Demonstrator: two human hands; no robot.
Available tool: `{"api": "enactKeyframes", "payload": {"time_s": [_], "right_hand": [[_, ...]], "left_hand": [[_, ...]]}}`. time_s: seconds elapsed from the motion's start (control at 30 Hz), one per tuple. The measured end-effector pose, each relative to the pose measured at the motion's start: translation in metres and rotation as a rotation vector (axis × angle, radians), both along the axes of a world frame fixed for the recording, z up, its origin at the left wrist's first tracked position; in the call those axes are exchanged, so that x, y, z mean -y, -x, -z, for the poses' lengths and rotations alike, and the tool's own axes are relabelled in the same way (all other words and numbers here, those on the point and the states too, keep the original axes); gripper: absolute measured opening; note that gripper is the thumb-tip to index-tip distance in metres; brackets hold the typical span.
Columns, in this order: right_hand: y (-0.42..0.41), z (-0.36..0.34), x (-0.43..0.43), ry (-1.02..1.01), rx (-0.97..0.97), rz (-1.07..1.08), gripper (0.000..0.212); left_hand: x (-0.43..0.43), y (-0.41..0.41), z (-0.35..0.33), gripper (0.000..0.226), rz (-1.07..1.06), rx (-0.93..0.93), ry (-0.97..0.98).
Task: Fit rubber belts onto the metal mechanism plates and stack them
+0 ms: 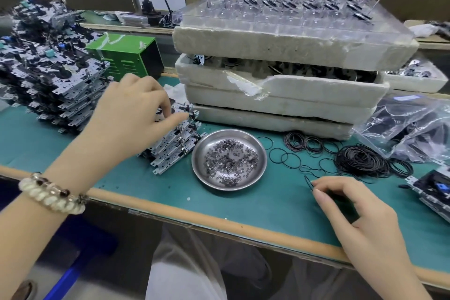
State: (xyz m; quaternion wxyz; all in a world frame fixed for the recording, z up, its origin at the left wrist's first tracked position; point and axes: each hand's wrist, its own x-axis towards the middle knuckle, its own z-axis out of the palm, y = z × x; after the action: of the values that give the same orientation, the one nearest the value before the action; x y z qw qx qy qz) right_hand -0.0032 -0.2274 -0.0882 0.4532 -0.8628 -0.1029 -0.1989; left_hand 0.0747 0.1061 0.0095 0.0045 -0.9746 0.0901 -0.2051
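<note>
My left hand (136, 109) reaches over a small stack of metal mechanism plates (174, 143) on the green mat, its fingers curled onto the top plate's far edge. My right hand (345, 200) hovers low at the front right and pinches a thin black rubber belt (308, 181) between thumb and forefinger. More loose rubber belts (360, 158) lie in a tangled heap and scattered rings behind that hand. A large pile of plates (48, 75) fills the left side of the bench.
A round steel dish (229, 135) with several small washers stands between the two hands. Stacked foam trays (280, 95) topped by a clear plastic tray rise behind it. A green metal box (124, 53) sits at the back left. Plastic bags (414, 124) and more plates (433, 190) lie at the right.
</note>
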Motion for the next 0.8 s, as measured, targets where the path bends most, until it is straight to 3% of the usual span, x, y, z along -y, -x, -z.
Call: {"api": "enactKeyframes", "payload": {"time_s": [0.23,0.5,0.67,0.8], "right_hand": [[0.001,0.001,-0.001,0.064,0.044,0.064,0.005],[0.002,0.001,-0.001,-0.026,0.056,0.159,0.008],[0.002,0.001,-0.002,-0.015,0.057,0.177,0.009],[0.003,0.001,-0.001,-0.067,0.056,0.191,0.010]], "left_hand": [[0.001,-0.005,0.011,0.038,0.002,0.113,0.010],[-0.025,-0.019,-0.023,0.034,-0.169,0.093,0.454],[-0.011,-0.009,-0.033,0.035,-0.091,0.141,0.652],[0.030,0.007,-0.038,0.036,0.053,0.048,0.724]]}}
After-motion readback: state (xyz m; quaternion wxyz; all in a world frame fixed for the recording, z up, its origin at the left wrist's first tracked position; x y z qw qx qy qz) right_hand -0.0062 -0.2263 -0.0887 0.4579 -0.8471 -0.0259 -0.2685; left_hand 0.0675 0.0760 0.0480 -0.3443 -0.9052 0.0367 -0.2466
